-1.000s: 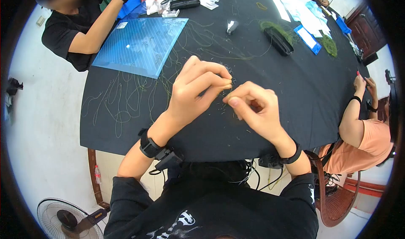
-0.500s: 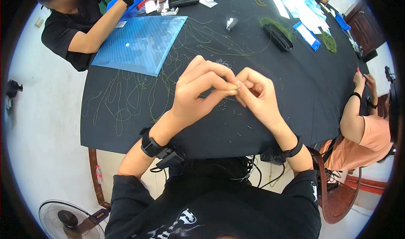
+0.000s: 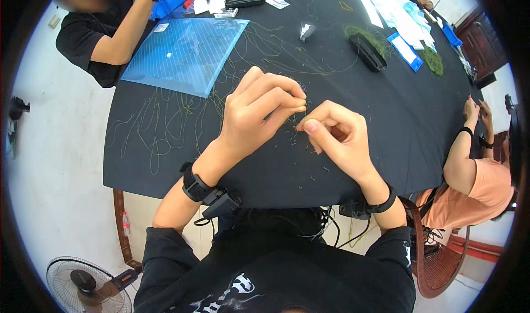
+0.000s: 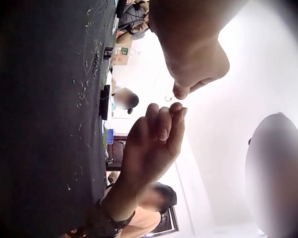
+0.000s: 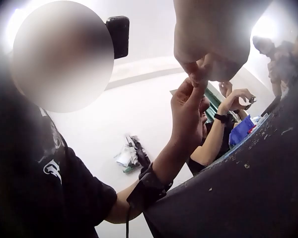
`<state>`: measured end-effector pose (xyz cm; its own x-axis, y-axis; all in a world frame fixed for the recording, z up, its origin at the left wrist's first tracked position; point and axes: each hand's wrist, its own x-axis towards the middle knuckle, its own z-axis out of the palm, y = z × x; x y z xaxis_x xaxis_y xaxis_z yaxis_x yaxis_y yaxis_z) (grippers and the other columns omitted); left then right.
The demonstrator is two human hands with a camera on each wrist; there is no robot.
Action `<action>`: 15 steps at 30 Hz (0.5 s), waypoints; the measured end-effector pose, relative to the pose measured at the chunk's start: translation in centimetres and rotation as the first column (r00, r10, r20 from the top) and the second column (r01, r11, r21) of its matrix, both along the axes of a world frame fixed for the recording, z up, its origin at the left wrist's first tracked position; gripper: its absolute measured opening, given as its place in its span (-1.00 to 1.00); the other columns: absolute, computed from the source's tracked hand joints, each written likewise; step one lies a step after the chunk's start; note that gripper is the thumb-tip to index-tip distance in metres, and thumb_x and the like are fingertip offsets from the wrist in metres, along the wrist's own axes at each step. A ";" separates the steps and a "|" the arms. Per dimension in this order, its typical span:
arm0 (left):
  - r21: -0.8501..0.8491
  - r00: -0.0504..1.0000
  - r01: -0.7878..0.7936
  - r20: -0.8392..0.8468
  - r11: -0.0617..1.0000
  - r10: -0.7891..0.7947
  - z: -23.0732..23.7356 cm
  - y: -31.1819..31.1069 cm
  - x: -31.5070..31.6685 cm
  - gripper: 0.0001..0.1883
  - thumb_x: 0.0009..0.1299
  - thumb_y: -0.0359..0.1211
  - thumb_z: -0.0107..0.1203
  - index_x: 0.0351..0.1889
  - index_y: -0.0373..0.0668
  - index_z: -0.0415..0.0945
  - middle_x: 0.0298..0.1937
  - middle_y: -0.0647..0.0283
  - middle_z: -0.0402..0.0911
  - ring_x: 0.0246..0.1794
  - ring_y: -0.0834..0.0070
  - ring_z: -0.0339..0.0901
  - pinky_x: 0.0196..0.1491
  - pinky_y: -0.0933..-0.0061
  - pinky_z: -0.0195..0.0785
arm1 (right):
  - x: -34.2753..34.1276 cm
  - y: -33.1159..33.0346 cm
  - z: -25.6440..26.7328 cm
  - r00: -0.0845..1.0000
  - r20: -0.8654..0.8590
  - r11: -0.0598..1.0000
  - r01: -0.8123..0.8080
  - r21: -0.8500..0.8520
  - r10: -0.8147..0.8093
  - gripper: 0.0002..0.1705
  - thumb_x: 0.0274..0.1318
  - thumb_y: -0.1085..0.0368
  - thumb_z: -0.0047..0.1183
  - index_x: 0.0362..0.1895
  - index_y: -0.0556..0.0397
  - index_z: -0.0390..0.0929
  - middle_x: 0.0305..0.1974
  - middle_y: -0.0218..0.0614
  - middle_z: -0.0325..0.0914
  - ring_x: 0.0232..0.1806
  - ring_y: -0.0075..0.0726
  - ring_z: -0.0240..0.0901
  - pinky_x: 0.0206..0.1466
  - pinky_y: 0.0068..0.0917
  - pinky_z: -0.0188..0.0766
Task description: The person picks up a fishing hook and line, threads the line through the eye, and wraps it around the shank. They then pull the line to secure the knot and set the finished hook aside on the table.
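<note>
Over the table's near middle, my left hand [image 3: 255,109] pinches something tiny between thumb and fingertips. In the left wrist view a small curved fish hook [image 4: 169,99] shows right at these fingertips. My right hand [image 3: 341,139], slightly lower and to the right, pinches a fine thread-like line with thumb and index finger; its other fingers are curled. A short gap parts the two sets of fingertips. The fingers hide most of the hook and line. Small bits [image 3: 294,143] lie scattered on the black cloth [image 3: 386,147] below.
Long loops of green line [image 3: 157,128] spread across the left side, near a blue plastic folder [image 3: 185,56]. Behind are a black case [image 3: 369,53] with tangled green line, a small clear packet [image 3: 306,32] and a blue-and-white card [image 3: 404,51]. Other people sit around the table.
Half a second ago my fingertips met; now they are apart, the right hand lower, much as one second ago. The person at the back left has drawn a hand back.
</note>
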<state>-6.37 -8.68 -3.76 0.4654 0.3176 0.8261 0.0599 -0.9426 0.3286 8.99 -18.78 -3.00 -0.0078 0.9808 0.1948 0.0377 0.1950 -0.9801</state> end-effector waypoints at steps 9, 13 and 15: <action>0.030 0.995 0.096 -0.041 0.995 -0.095 0.5 -0.6 0.4 -0.83 -0.04 -0.47 0.28 -0.56 -0.13 0.48 -0.40 0.44 0.55 -0.51 0.53 0.28 -0.50 0.58 0.19 | 1.7 0.9 0.2 0.996 -0.066 0.997 0.068 0.030 -0.066 -0.86 0.19 0.32 0.00 -0.37 0.14 0.47 -0.50 -0.56 0.45 -0.51 -0.85 0.20 -0.49 -0.81 0.05; -0.076 0.987 0.157 0.030 0.985 -0.155 0.5 -0.8 0.5 -0.83 -0.03 -0.47 0.30 -0.56 -0.13 0.48 -0.38 0.42 0.57 -0.50 0.52 0.28 -0.45 0.58 0.14 | 1.3 1.2 -0.5 0.993 -0.099 0.998 0.062 -0.026 -0.064 -0.84 0.20 0.30 -0.01 -0.38 0.12 0.46 -0.51 -0.58 0.44 -0.51 -0.86 0.20 -0.50 -0.81 0.05; -0.128 0.986 0.163 0.056 0.978 -0.157 0.5 -1.0 0.5 -0.83 -0.02 -0.47 0.30 -0.55 -0.13 0.48 -0.38 0.41 0.58 -0.50 0.53 0.28 -0.43 0.58 0.13 | 0.8 1.0 -0.6 0.990 -0.139 0.999 0.014 -0.050 -0.021 -0.84 0.20 0.29 -0.01 -0.38 0.11 0.45 -0.54 -0.59 0.43 -0.52 -0.86 0.19 -0.50 -0.80 0.04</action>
<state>-5.88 -9.67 -3.31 0.4819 0.3495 0.8035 -0.1065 -0.8869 0.4496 9.79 -17.78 -3.59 0.0332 0.9889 0.1449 -0.0970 0.1474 -0.9843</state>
